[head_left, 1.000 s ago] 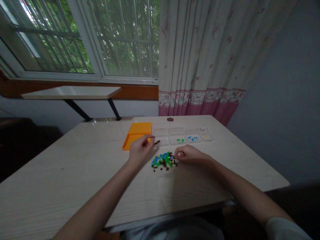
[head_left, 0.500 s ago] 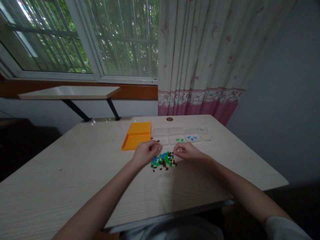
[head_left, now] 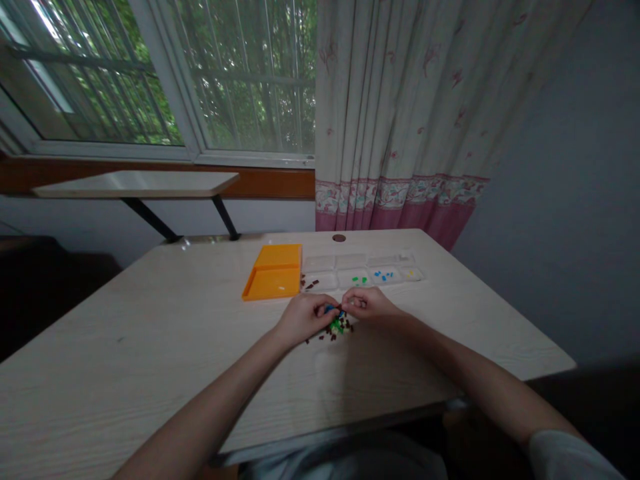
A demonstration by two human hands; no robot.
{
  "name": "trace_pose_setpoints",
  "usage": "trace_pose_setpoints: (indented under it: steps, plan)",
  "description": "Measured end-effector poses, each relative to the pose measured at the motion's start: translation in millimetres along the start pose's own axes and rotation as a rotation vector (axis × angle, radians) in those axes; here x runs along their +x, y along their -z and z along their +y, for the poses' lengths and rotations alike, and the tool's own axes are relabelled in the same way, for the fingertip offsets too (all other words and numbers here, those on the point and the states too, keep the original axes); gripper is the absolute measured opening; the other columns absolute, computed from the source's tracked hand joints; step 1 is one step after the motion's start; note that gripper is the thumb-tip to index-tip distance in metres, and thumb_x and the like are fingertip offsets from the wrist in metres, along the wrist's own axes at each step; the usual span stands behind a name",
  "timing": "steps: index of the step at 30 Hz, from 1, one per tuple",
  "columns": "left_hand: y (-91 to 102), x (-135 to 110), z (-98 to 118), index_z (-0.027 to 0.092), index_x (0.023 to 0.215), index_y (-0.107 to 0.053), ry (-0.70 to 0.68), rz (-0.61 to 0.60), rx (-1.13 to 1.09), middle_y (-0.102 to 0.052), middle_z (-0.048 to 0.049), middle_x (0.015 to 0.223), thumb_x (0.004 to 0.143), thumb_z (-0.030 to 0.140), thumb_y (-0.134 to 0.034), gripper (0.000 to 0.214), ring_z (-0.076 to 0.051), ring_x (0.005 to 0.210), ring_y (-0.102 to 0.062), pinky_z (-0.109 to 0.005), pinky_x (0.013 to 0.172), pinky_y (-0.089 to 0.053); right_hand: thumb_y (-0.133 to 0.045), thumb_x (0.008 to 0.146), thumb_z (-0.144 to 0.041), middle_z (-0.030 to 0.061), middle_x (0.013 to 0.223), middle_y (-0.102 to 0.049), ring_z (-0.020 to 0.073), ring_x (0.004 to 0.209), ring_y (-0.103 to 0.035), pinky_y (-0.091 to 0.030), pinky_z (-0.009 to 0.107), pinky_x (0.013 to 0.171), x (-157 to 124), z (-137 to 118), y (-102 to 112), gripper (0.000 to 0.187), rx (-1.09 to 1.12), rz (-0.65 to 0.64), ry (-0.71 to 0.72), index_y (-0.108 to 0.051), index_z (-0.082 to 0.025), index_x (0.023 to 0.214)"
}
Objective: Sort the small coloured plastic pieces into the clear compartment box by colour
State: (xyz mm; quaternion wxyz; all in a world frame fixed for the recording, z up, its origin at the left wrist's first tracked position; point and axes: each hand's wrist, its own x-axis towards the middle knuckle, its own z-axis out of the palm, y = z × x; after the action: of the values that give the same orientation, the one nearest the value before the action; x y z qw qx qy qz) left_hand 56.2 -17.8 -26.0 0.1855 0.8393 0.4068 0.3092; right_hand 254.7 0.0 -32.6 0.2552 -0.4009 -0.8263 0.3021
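Note:
A small heap of tiny building bricks (head_left: 339, 326) in green, brown, blue and cream lies on the table below my hands. My left hand (head_left: 306, 316) reaches over the heap's left side and hides much of it. Its thumb and fingers curl together at the bricks, with blue ones showing beside the fingertips. Just right of it, my right hand (head_left: 369, 304) has thumb and forefinger pinched at the heap's upper edge. A dark brown brick shows between the two hands' fingertips. Which bricks either hand grips is too small to tell.
Behind the hands lies a clear compartment box (head_left: 353, 262); its near compartments hold brown, green, blue and yellow bricks separately. Left of it, an orange tray (head_left: 260, 288) holds one pale piece. A raised shelf (head_left: 140, 185) stands at the table's back left.
My left hand has moved right and down from near the clear box onto the heap, uncovering the brown bricks in the box. My right hand has shifted slightly left.

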Motion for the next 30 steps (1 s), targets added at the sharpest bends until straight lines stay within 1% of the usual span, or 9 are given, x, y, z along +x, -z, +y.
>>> trace_pose_setpoints:
  steps: [7, 12, 16, 18, 19, 22, 24, 27, 30]
  plan:
    - [-1.8, 0, 0, 0.017, 0.083, -0.067, 0.000, 0.013, -0.008, -0.047, 0.0048, 0.047, 0.075, 0.028, -0.054, 0.018, -0.007, 0.044, -0.041, -0.015, 0.045, -0.030, -0.048, 0.078, -0.035, -0.0073, 0.046, -0.038, 0.0055, 0.042, -0.033, -0.025, 0.016, 0.044, 0, 2, -1, 0.022, -0.077, 0.016, 0.028, -0.058, -0.016, 0.083]
    - [-2.9, 0, 1, 0.017, 0.080, -0.066, -0.002, 0.030, -0.012, -0.047, 0.0052, 0.046, 0.074, 0.027, -0.054, 0.017, -0.006, 0.043, -0.041, -0.014, 0.044, -0.030, -0.049, 0.078, -0.036, -0.0069, 0.047, -0.039, 0.0057, 0.043, -0.033, -0.025, 0.016, 0.044, -1, -1, 0, 0.023, -0.097, 0.031, 0.034, -0.059, -0.016, 0.084]
    - [-0.2, 0, -3, 0.017, 0.081, -0.065, 0.010, 0.053, -0.017, -0.046, 0.0058, 0.046, 0.073, 0.025, -0.054, 0.016, -0.006, 0.043, -0.040, -0.014, 0.044, -0.030, -0.049, 0.078, -0.036, -0.0072, 0.047, -0.039, 0.0055, 0.043, -0.033, -0.025, 0.016, 0.045, -1, 0, 4, 0.024, -0.105, 0.046, 0.049, -0.059, -0.015, 0.086]
    - [3.1, -1, -8, 0.016, 0.082, -0.065, 0.029, 0.108, -0.020, -0.044, 0.0060, 0.046, 0.074, 0.026, -0.054, 0.017, -0.006, 0.043, -0.040, -0.014, 0.044, -0.030, -0.049, 0.078, -0.035, -0.0069, 0.047, -0.039, 0.0055, 0.044, -0.034, -0.025, 0.016, 0.045, -1, 1, 8, 0.024, -0.129, 0.009, 0.048, -0.060, -0.015, 0.084]
    - [5.2, -1, -10, 0.016, 0.082, -0.065, 0.039, 0.153, -0.020, -0.043, 0.0062, 0.046, 0.074, 0.028, -0.054, 0.018, -0.006, 0.042, -0.040, -0.014, 0.043, -0.030, -0.050, 0.077, -0.034, -0.0066, 0.048, -0.040, 0.0055, 0.045, -0.035, -0.026, 0.016, 0.046, -1, 2, 10, 0.023, -0.139, -0.032, 0.041, -0.061, -0.015, 0.083]
    - [12.3, -2, -13, 0.015, 0.082, -0.064, 0.067, 0.322, -0.010, -0.040, 0.0064, 0.045, 0.075, 0.030, -0.053, 0.020, -0.006, 0.042, -0.038, -0.014, 0.043, -0.030, -0.051, 0.077, -0.033, -0.0054, 0.051, -0.044, 0.0055, 0.046, -0.037, -0.026, 0.016, 0.046, -3, 4, 17, 0.023, -0.138, -0.206, 0.017, -0.063, -0.015, 0.083]
    - [16.8, -2, -13, 0.015, 0.081, -0.065, 0.062, 0.425, 0.003, -0.039, 0.0063, 0.045, 0.074, 0.031, -0.054, 0.021, -0.005, 0.042, -0.037, -0.014, 0.043, -0.030, -0.053, 0.075, -0.035, -0.0048, 0.053, -0.046, 0.0057, 0.047, -0.039, -0.027, 0.016, 0.046, -5, 5, 20, 0.023, -0.139, -0.290, 0.011, -0.064, -0.016, 0.081]
    - [21.5, -2, -9, 0.015, 0.079, -0.065, 0.020, 0.521, 0.025, -0.041, 0.0059, 0.045, 0.074, 0.030, -0.054, 0.019, -0.005, 0.041, -0.037, -0.014, 0.043, -0.031, -0.058, 0.071, -0.039, -0.0044, 0.054, -0.046, 0.0063, 0.049, -0.041, -0.027, 0.016, 0.046, -7, 3, 20, 0.025, -0.166, -0.325, 0.015, -0.065, -0.017, 0.078]
    - [23.2, -3, -7, 0.015, 0.078, -0.065, -0.015, 0.564, 0.048, -0.043, 0.0059, 0.046, 0.074, 0.029, -0.055, 0.017, -0.005, 0.041, -0.039, -0.014, 0.044, -0.032, -0.062, 0.067, -0.039, -0.0043, 0.057, -0.048, 0.0064, 0.051, -0.043, -0.028, 0.016, 0.048, -8, 1, 19, 0.025, -0.184, -0.328, 0.020, -0.065, -0.018, 0.078]
